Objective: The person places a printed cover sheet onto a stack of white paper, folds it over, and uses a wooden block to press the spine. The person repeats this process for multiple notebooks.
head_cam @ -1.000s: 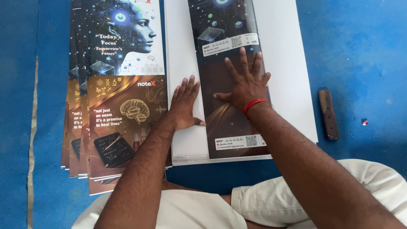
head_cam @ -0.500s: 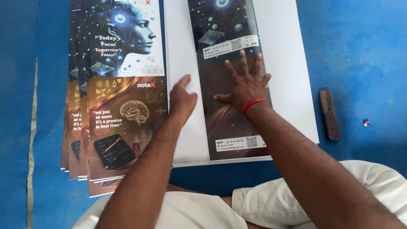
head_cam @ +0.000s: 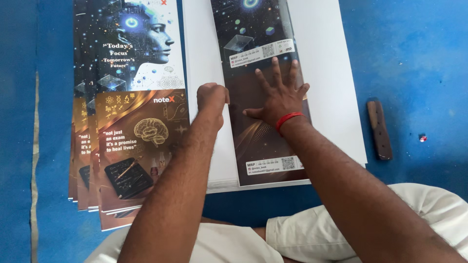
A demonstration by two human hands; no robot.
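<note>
The person sits on the blue floor mat (head_cam: 414, 58) with a thick stack of large white sheets bearing a dark printed strip (head_cam: 258, 87) spread before the knees. The right hand (head_cam: 278, 100) lies flat and open on the dark strip, fingers fanned toward the far side, holding nothing, only pressing the top sheet down. The left hand (head_cam: 212, 97) is curled at the left white margin of that stack, and its fingertips appear to pinch the top sheet's edge, though from here I cannot tell how firm the hold is. Just beside it on the left lies a fanned pile of glossy printed covers in dark blue and bronze (head_cam: 131, 126), their near edges stepped one past another. To lift a single sheet cleanly, I judge the curled hand should take only the topmost edge while the flat hand keeps the rest of the stack from sliding (thin sheets tend to cling in pairs). The gap between the two piles is narrow, so a sheet carried leftward needs to rise clear of the covers' right edge. To the right there is open mat, with a small brown wooden block (head_cam: 379, 129) lying well apart from the stack's right edge, and a tiny red speck (head_cam: 422, 138) beyond it.
</note>
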